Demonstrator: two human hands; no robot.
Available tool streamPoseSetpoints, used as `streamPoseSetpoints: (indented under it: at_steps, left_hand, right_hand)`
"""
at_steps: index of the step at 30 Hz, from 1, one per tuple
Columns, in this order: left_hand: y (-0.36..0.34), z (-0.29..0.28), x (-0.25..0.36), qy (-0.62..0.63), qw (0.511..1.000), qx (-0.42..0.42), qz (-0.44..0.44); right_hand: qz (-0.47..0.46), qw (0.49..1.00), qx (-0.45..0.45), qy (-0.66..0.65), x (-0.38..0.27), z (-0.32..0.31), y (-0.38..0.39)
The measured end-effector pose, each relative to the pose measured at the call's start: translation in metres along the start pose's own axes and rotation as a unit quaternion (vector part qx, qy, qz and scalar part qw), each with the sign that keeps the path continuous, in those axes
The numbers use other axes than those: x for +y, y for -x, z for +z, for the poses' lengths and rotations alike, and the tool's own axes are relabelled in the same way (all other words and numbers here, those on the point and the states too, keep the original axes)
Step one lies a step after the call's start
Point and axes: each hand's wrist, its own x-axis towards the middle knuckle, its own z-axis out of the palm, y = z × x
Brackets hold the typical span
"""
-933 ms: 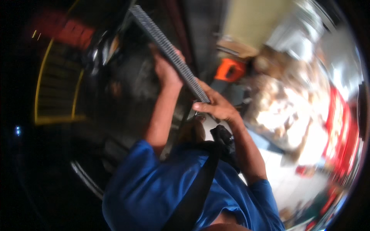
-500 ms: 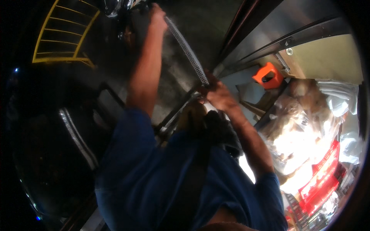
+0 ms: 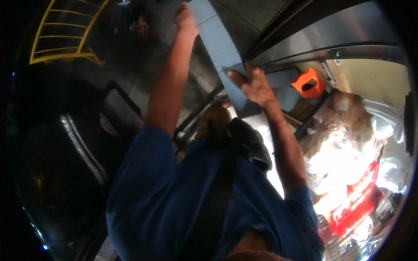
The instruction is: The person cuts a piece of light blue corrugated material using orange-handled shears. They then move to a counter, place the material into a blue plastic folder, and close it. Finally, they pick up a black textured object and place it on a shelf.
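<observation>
A long, flat grey panel (image 3: pixel 217 43) with fine cross ribs, like a pleated air filter, is held slanting out in front of me. At its far end, my left hand (image 3: pixel 185 18) is closed on the left edge; some of its fingers are hidden at the top of the picture. Lower down, my right hand (image 3: pixel 257 85) grips the right edge near the close end. Its thumb side lies over the ribbed face, and the fingers behind the edge are partly hidden. The ribbed face is turned up toward me.
An orange looped handle (image 3: pixel 308 83), like a handsaw's, sits to the right beside clear plastic bags (image 3: pixel 335 130) under glaring light. A red plastic crate (image 3: pixel 359 200) stands below them. Yellow metal rails (image 3: pixel 65 55) are at far left, with a dark shiny surface (image 3: pixel 56 152) below.
The panel has turned from edge-on to face up, so its broad ribbed side shows. My right hand has moved up and slightly right along its edge.
</observation>
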Motion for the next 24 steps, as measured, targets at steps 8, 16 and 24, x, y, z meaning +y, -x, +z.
streamPoseSetpoints:
  at_steps: [8, 16, 24]
  left_hand:
    - [0.099, 0.012, -0.023, -0.159, 0.981, 0.019, -0.113]
    - [-0.037, -0.009, 0.036, 0.060, 0.997, 0.003, -0.042]
    - [0.046, 0.000, 0.011, -0.483, 0.763, -0.099, 0.418]
  right_hand:
    - [0.147, 0.988, 0.023, -0.036, -0.017, 0.006, -0.044]
    - [0.160, 0.980, -0.051, -0.105, -0.060, -0.018, -0.013]
    - [0.076, 0.994, 0.041, -0.073, -0.028, -0.015, -0.012]
